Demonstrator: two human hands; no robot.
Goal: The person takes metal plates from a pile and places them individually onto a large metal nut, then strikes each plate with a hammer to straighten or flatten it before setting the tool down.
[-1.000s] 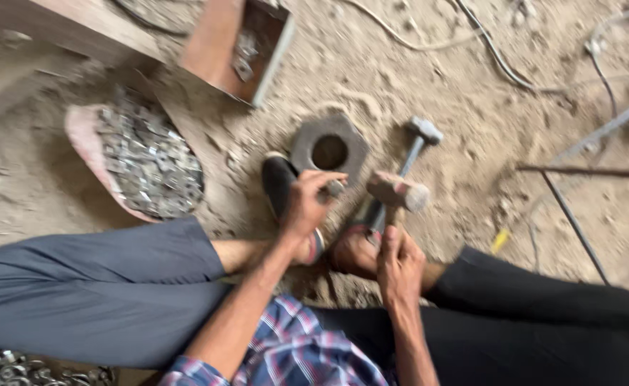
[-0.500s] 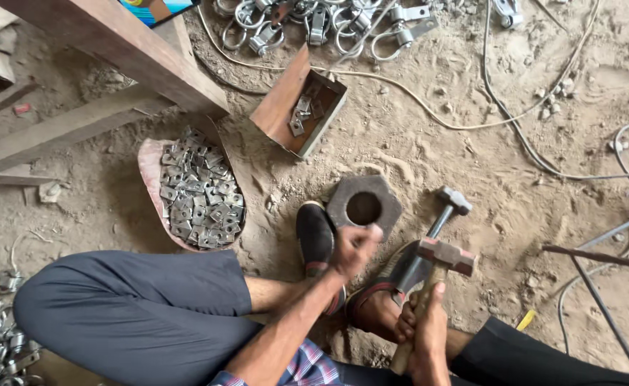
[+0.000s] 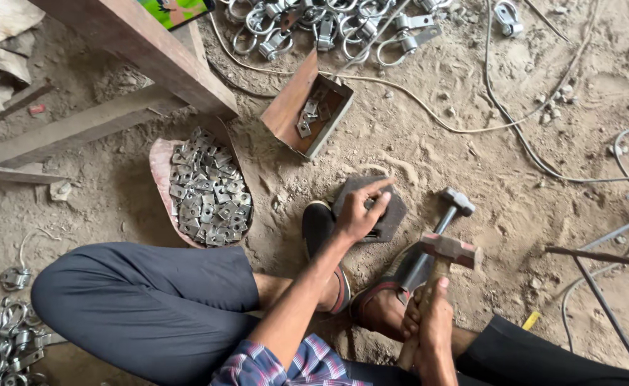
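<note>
My left hand (image 3: 359,213) lies flat on a dark metal block (image 3: 393,216) on the sandy ground and covers its middle. My right hand (image 3: 429,325) grips the wooden handle of a hammer, whose rusty head (image 3: 449,249) hovers just right of the block. A second hammer (image 3: 454,204) with a metal shaft lies on the ground under it. My sandalled feet (image 3: 320,232) rest against the block, with my legs folded.
A curved tray of small metal plates (image 3: 203,193) sits to the left and a rusty open box (image 3: 307,107) behind the block. Steel clamps (image 3: 328,25) are piled at the top, wooden beams (image 3: 135,43) upper left. Cables and a thin rod (image 3: 600,256) cross the right side.
My left hand has slid from the block's near edge onto its top, hiding the hole. The hammer stays in my right hand. The view has tilted up and shows more ground.
</note>
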